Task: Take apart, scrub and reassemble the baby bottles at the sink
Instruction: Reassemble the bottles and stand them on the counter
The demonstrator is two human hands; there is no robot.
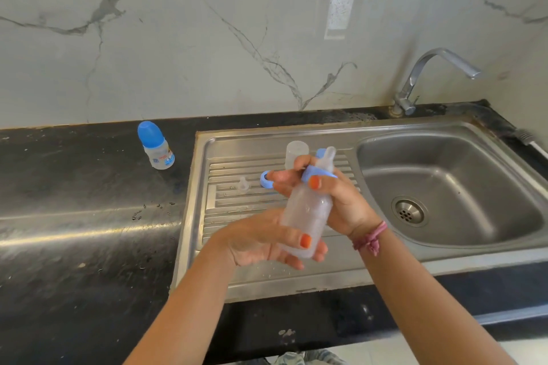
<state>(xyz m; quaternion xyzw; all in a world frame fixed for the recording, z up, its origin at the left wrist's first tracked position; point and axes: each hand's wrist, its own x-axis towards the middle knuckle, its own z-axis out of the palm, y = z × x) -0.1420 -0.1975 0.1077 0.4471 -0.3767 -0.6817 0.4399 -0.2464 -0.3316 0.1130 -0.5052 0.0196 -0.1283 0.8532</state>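
A clear baby bottle [305, 210] tilts above the steel drainboard [237, 278], with a blue collar [318, 173] and a clear teat [327, 157] on its neck. My left hand [261, 241] grips the bottle's base from below. My right hand [332, 195] grips the collar at the top. On the drainboard behind lie a loose teat [243, 184], a blue ring [266, 179] and a clear cap [296, 151], partly hidden by my fingers. A second, small bottle with a blue cap [155, 145] stands on the black counter at the left.
The sink bowl [450, 187] with its drain lies to the right, under a chrome tap [430, 77] turned right. Water drops dot the black counter [89, 216] left of the drainboard. A marble wall backs the counter.
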